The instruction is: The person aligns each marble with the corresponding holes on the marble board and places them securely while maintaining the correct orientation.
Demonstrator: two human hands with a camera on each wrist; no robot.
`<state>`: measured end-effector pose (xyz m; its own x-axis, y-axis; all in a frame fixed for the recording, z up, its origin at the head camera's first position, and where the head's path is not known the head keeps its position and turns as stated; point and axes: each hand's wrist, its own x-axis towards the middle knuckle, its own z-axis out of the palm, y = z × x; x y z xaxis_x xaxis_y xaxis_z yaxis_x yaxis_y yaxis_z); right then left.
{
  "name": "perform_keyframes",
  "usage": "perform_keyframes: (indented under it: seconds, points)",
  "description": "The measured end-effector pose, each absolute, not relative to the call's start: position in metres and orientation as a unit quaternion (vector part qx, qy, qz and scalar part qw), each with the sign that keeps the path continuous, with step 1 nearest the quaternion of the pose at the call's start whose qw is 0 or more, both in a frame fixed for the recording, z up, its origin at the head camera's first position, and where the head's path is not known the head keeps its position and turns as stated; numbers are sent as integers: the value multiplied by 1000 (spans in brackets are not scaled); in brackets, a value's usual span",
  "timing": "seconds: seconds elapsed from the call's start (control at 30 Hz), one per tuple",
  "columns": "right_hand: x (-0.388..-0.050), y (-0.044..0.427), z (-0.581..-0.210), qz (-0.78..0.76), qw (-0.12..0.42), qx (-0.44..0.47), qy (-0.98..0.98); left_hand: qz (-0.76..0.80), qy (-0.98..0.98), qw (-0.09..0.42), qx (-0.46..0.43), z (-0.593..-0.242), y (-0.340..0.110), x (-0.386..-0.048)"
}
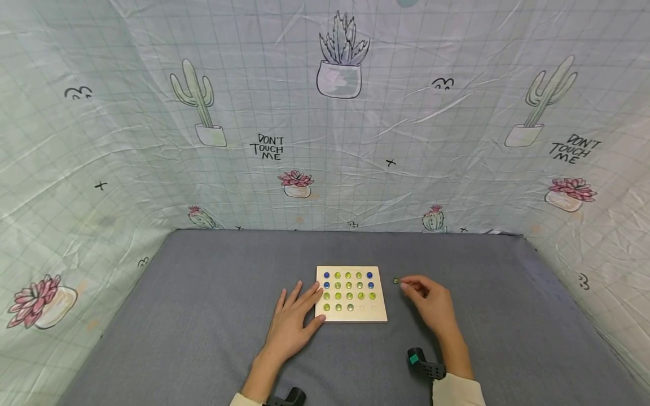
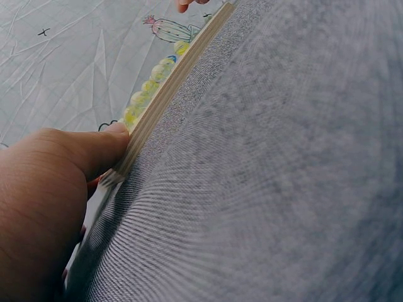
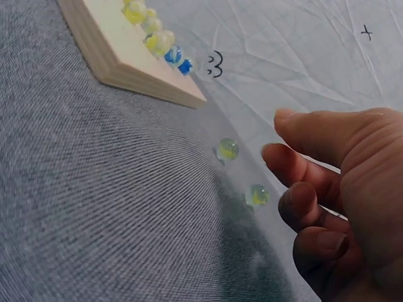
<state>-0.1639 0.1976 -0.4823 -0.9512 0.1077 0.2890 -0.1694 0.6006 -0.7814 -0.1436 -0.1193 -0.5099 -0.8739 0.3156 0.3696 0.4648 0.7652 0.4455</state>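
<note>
A pale wooden board (image 1: 355, 314) lies on the grey cloth with rows of glass marbles set in it, most yellow-green and several blue. Two bare hollows show at its near right corner. My left hand (image 1: 291, 330) rests at the board's left side, fingers spread and fairly straight, its thumb (image 2: 107, 148) touching the near edge. To the right of the board, my right hand (image 1: 431, 304) hovers with loosely bent fingers. Close to its fingertips, a clear yellow-green marble (image 3: 227, 149) and a second marble (image 3: 257, 195) lie on the cloth, apart from the fingers.
The grey cloth (image 1: 203, 293) covers the table on both sides of the board. Behind it hangs a pale sheet (image 1: 386, 124) printed with cacti, which also closes off the left and right sides. Each wrist wears a black band.
</note>
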Motion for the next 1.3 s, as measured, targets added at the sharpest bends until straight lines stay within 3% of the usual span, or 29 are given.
perform_keyframes:
  seconds: [0.4, 0.7, 0.97, 1.3]
  points:
    - [-165, 204, -492, 424, 187, -15, -886, -273, -930, 132, -209, -510, -119, -144]
    - [-170, 204, -497, 411, 161, -38, -897, -272, -930, 133, -209, -510, -119, -143]
    - [-171, 204, -502, 381, 184, -18, -906, -272, -929, 135, -210, -510, -119, -143]
    - [-169, 205, -503, 385, 169, -29, -907, -271, -926, 146, -217, -513, -118, -144]
